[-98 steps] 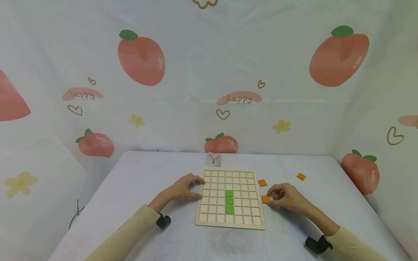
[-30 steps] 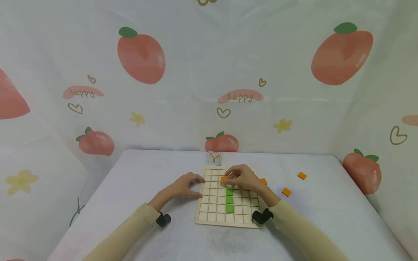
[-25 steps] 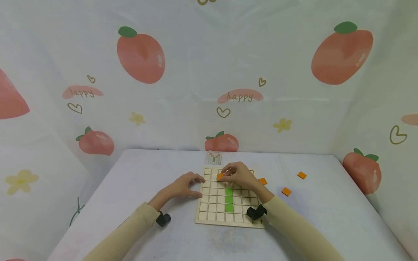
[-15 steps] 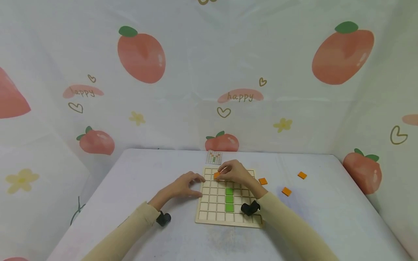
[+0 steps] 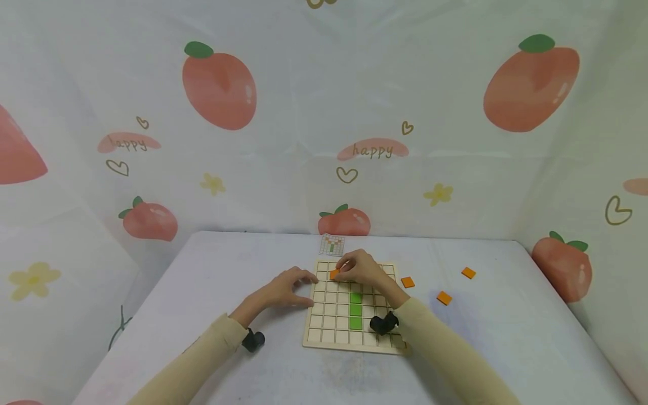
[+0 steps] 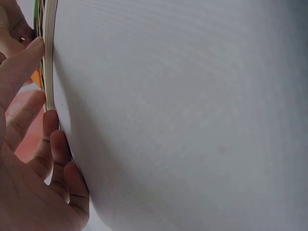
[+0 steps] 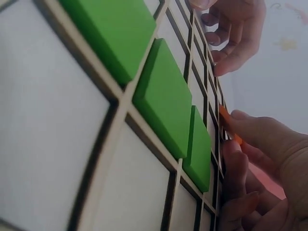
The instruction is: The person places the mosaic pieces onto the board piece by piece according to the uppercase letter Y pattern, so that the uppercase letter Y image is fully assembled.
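Note:
A square wooden grid board [image 5: 329, 336] lies mid-table, with a column of three green tiles [image 5: 356, 310] in its cells. Over the upper-left cells my right hand [image 5: 363, 268] pinches an orange square tile [image 5: 334, 274] between thumb and fingers. The right wrist view shows this tile [image 7: 227, 119] held low at the grid, beyond the green tiles [image 7: 163, 98]. My left hand [image 5: 286, 289] rests its thumb and fingertips against the board's left edge; in the left wrist view the fingers [image 6: 42, 126] lie along that edge [image 6: 48, 57].
Right of the board lie three loose orange tiles: one beside its edge [image 5: 408, 282], another tile [image 5: 444, 298] nearer me, and a third tile [image 5: 468, 273] farther right. Behind the board is a small card [image 5: 332, 245] printed with a coloured grid pattern. A fruit-print cloth hangs behind the table.
My right hand has taken an orange tile from beside the board's right edge and carried it left to the upper-left cells, lately slowing there. The left hand has stayed at the board's edge.

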### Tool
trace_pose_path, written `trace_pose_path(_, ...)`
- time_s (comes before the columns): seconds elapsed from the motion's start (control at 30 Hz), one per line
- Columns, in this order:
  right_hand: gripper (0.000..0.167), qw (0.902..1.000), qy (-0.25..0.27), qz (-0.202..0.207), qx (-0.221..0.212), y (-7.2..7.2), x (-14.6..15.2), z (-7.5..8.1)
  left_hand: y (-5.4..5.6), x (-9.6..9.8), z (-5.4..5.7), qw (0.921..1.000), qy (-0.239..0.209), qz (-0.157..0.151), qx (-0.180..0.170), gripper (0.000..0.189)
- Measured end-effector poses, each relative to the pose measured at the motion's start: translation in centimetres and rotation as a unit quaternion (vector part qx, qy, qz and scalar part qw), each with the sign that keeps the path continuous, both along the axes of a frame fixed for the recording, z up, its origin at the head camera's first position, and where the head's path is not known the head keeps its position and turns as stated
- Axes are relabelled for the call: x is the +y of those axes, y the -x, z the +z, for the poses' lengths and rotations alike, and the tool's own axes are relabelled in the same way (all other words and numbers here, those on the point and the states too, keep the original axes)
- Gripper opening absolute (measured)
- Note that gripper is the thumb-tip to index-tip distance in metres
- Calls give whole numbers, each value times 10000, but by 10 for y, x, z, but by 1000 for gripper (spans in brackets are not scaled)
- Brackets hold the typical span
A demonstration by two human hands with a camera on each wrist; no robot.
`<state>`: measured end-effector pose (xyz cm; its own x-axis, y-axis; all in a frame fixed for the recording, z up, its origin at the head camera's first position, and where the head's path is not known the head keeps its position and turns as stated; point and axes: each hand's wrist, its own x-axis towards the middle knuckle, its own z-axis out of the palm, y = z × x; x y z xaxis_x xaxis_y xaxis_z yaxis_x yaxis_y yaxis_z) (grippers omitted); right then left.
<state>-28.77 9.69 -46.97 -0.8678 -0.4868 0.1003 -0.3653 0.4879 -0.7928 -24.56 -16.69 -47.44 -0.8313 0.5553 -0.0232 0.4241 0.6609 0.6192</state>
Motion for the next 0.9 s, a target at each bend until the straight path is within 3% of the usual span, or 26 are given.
trace_pose_path(0.27, 20, 9998, 14, -96, -168, 1, -5, 0, 0, 0, 1, 10000, -48, -11, -19, 49)
trace_pose_path(0.9, 17, 9999, 30, -108, -89, -1, -7, -2, -2, 1, 2, 10000, 6, 47, -15, 49)
